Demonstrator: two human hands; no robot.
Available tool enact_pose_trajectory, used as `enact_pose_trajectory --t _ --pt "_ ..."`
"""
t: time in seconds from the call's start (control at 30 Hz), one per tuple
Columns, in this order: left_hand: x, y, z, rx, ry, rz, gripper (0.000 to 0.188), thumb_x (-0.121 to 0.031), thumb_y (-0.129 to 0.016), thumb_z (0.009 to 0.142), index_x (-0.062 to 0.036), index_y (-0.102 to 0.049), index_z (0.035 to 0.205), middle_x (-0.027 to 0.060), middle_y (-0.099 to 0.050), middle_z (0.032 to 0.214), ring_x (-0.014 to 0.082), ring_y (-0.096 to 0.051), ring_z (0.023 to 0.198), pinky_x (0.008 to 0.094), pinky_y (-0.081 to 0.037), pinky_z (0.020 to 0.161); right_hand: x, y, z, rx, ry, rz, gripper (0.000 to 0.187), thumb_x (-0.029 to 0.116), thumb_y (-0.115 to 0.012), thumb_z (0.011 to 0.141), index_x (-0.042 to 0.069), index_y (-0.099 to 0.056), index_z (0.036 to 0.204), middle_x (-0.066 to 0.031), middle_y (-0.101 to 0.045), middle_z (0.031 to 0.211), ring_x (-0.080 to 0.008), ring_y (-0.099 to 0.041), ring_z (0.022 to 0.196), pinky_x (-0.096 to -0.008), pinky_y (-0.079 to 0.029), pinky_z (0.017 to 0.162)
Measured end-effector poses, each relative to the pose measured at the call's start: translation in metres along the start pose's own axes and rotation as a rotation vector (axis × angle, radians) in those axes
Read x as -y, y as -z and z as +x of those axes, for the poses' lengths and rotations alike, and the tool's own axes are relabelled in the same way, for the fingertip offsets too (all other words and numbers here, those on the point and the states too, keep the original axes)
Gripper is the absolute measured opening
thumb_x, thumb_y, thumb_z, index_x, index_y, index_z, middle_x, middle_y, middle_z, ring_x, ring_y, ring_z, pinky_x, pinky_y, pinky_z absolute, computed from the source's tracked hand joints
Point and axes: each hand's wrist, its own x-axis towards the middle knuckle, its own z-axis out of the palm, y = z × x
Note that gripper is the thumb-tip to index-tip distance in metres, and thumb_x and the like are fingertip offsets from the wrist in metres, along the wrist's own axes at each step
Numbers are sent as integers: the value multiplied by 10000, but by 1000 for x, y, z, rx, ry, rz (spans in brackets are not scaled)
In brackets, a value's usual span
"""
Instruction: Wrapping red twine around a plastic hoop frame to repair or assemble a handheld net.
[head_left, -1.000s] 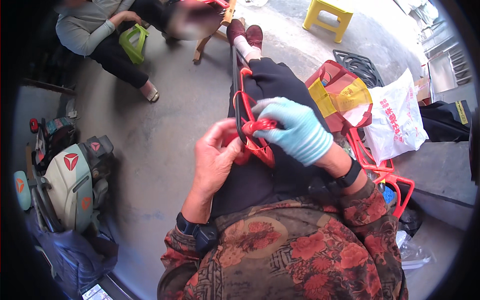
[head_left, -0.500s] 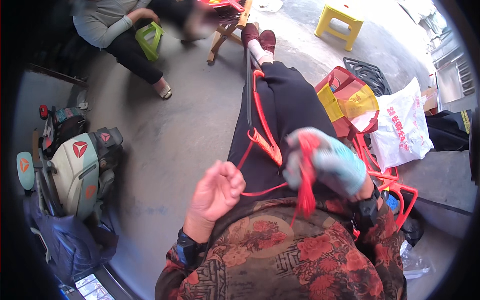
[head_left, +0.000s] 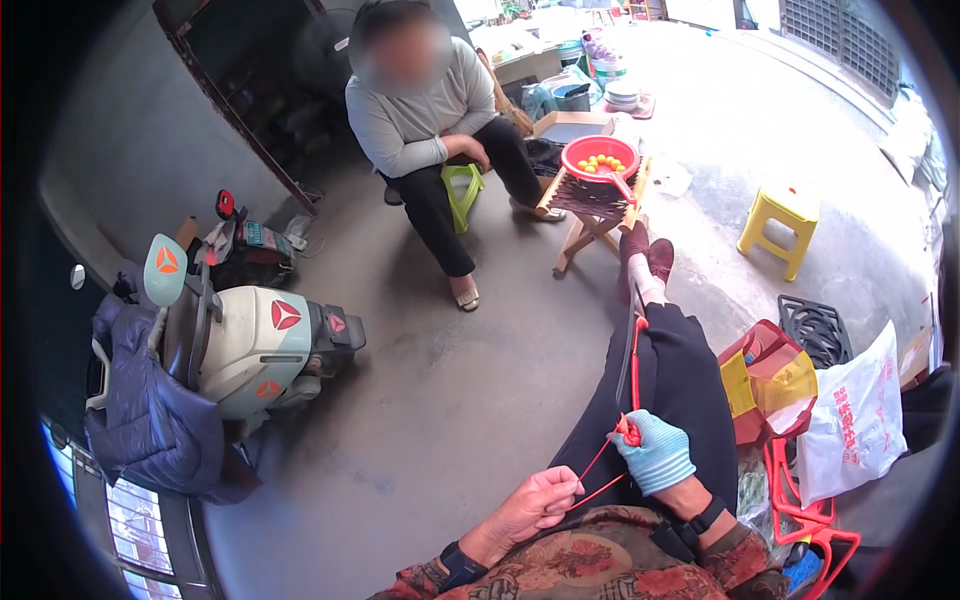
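Note:
My bare left hand is closed in a pinch on a thin red cord, which runs across to my right hand. My right hand, in a light blue striped glove, is closed around a bunched part of the red cord above my lap. Stretched along my legs is a narrow dark frame, partly wrapped in red cord. Its far end lies near my dark red shoes. My gloved hand hides its near end.
At my right stand a red and yellow bag, a white plastic bag and red frames. Ahead, a folding stool bears a red basin of yellow fruit. A person sits facing me; a scooter is parked left.
The view has tilted up and left, bringing the basin and seated person fully into sight. The loose red bundle at my right hand is now gathered close in the glove.

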Motion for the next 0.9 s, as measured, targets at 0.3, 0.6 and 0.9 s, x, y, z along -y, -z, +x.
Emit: enact_pose_trajectory --t 0.3,0.6,0.9 --pt "-34 -17 2 283 -161 253 241 -231 -499 991 -10 -585 949 88 -607 876 110 -570 666 187 -433 487 -1 28 1 111 -169 166 318 209 -772 758 55 -612 985 -144 -662 855 -292 -667 787 -336 -530 731" --pt "-57 -33 78 -18 -467 178 393 -78 -531 945 42 -474 1315 140 -536 1291 193 -570 1102 303 -561 786 10 63 61 -331 283 -411 290 315 -722 766 94 -628 928 -110 -570 861 -307 -588 796 -399 -485 668" --pt "-42 -36 103 -83 -384 446 352 18 -592 894 36 -541 1241 60 -651 1006 86 -614 841 228 -535 682 -6 43 44 251 -200 338 449 343 -633 877 48 -525 1197 -200 -655 873 -326 -669 801 -351 -525 742"
